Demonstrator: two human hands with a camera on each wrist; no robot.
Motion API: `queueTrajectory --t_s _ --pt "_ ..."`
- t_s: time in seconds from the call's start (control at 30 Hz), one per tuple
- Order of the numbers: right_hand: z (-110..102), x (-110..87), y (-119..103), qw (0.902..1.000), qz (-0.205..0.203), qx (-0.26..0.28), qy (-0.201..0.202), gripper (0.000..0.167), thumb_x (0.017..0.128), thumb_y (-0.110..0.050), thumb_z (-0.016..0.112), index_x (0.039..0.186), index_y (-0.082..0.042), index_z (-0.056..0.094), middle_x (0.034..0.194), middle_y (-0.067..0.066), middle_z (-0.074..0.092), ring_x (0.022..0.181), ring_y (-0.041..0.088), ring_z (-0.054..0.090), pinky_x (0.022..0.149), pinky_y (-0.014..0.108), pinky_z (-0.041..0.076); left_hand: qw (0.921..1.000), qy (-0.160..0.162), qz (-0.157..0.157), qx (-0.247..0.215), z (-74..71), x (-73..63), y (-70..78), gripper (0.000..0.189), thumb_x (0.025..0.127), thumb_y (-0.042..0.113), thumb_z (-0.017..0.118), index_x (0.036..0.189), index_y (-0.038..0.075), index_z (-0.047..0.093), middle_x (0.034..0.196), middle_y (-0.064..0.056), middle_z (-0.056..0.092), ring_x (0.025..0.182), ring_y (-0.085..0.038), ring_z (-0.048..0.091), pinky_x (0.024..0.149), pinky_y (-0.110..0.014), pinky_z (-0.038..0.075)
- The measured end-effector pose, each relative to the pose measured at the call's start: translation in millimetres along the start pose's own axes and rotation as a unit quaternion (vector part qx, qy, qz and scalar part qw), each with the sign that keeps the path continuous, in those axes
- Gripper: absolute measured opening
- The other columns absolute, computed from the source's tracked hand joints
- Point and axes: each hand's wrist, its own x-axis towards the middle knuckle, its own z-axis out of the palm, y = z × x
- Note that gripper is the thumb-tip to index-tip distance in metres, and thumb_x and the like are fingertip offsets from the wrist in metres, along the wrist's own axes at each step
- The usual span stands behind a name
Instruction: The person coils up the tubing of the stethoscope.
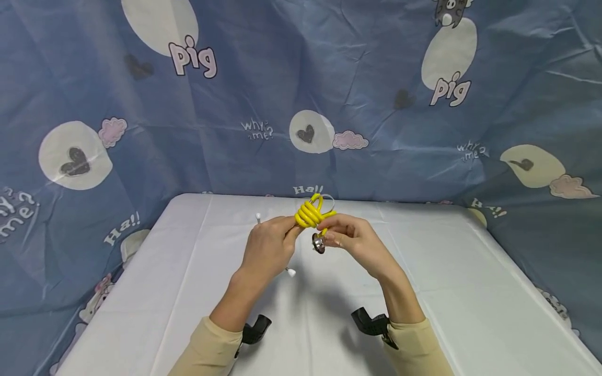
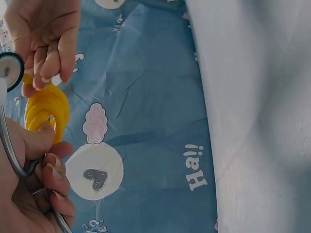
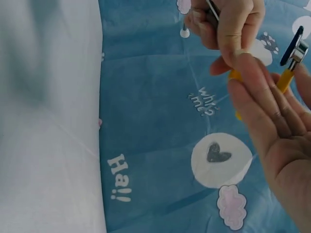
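A stethoscope with yellow tubing (image 1: 308, 214) is held up over the table, its tubing wound into a tight coil. My left hand (image 1: 268, 244) grips its metal ear tubes (image 2: 8, 148) beside the coil. White ear tips (image 1: 291, 272) stick out on both sides of that hand. At the coil's other side, my right hand (image 1: 361, 241) pinches the yellow tube close to the round chest piece (image 1: 319, 243). The right wrist view shows the chest piece (image 3: 294, 51) between the right thumb and fingers. Part of the coil is hidden behind the right fingers there.
A white-covered table (image 1: 226, 313) lies beneath both hands. Behind it hangs a blue printed cloth (image 1: 263, 62), which also runs along both sides. Each wrist wears a black camera mount (image 1: 256, 329) below the hand.
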Motion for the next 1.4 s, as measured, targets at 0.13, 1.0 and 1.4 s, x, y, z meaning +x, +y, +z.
queueTrajectory --t_s 0.13,1.0,1.4 --pt "1 -0.9 1 0.9996 -0.027 0.003 0.004 0.023 0.094 -0.008 0.067 0.115 -0.001 0.063 0.096 0.013 0.073 0.086 0.024 0.073 0.09 0.039 0.056 0.9999 0.003 -0.006 -0.015 -0.3 0.4 2.4 0.01 0.095 0.022 0.067 0.095 0.018 0.076 0.078 0.006 0.071 0.059 -0.007 0.052 0.056 -0.027 0.045" --pt "38 11.4 8 0.9344 -0.156 0.123 0.296 0.018 0.096 -0.013 0.065 0.092 0.003 0.06 0.051 0.002 0.059 0.04 0.012 0.051 0.038 0.024 0.041 0.999 0.027 -0.016 -0.033 8.6 -1.9 17.1 0.022 0.095 0.028 0.067 0.076 0.018 0.066 0.06 0.008 0.052 0.054 -0.008 0.043 0.051 -0.026 0.034" --pt "21 8.9 6 0.9445 -0.157 0.111 0.266 0.021 0.102 -0.014 0.054 0.089 0.003 0.052 0.051 0.004 0.058 0.04 0.016 0.05 0.04 0.027 0.043 0.9971 -0.008 -0.039 -0.064 5.0 -0.9 14.9 0.019 0.096 0.03 0.066 0.079 0.021 0.068 0.057 0.01 0.043 0.051 -0.006 0.039 0.05 -0.023 0.033"
